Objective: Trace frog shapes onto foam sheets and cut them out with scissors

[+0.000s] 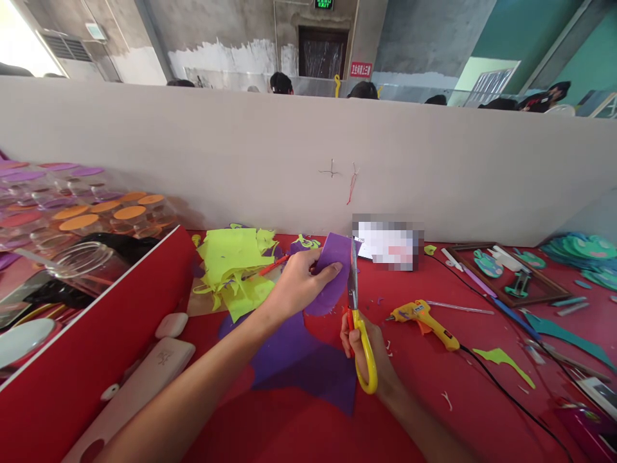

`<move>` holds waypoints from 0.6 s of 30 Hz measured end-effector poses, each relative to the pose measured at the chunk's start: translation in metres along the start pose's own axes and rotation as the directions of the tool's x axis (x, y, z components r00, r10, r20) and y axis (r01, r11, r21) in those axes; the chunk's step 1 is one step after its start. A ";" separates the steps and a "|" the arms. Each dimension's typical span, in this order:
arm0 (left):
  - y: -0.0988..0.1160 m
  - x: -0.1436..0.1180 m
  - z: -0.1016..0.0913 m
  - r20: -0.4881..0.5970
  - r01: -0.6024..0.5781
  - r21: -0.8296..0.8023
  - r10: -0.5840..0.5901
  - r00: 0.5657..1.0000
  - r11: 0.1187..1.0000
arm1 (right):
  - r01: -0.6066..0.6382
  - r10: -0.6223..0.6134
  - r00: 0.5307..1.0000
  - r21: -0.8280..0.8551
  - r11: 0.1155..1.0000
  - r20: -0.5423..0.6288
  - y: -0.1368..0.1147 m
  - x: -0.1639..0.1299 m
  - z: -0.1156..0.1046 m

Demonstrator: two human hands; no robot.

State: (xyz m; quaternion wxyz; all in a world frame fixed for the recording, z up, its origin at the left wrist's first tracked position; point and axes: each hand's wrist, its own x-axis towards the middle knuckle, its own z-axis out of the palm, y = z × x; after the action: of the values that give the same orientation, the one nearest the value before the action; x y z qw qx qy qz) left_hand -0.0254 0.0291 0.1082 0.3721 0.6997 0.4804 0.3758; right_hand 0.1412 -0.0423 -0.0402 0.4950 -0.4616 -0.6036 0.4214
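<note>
Between the thumb and fingers of my left hand (303, 278) is a piece of purple craft foam (333, 286), held up over the table. Its lower edge is rounded. My right hand (369, 350) grips a pair of scissors (365, 350) with yellow and red handles, blades pointing away from me. The blades run along the right edge of the purple piece; whether they are fully closed I cannot tell. Below both hands lies a larger purple foam sheet (308, 360) with curved cut-outs. Lime-green foam scraps (229, 260) and a red pen (274, 265) lie left of my left hand.
A yellow glue gun (424, 318) with a black cord lies at right. Beyond it are a brown frame (549, 297) and teal foam pieces (581, 254). A red divider (120, 321) stands at left, with lidded jars (130, 215) behind it. A white partition (270, 154) closes the back.
</note>
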 end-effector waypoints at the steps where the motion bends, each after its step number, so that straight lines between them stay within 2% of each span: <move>1: 0.000 0.000 0.000 0.002 -0.003 -0.008 0.003 1.000 1.000 | -0.001 0.001 1.000 0.015 1.000 0.005 -0.001 0.000 -0.001; 18: 0.000 0.002 -0.003 -0.022 -0.006 -0.031 0.005 1.000 1.000 | 0.025 -0.025 1.000 -0.058 0.998 0.006 -0.014 -0.001 -0.007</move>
State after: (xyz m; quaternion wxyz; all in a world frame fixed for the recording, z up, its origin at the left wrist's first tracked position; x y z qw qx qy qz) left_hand -0.0274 0.0310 0.1098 0.3765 0.6910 0.4767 0.3918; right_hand 0.1460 -0.0456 -0.0259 0.4851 -0.4670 -0.6225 0.3988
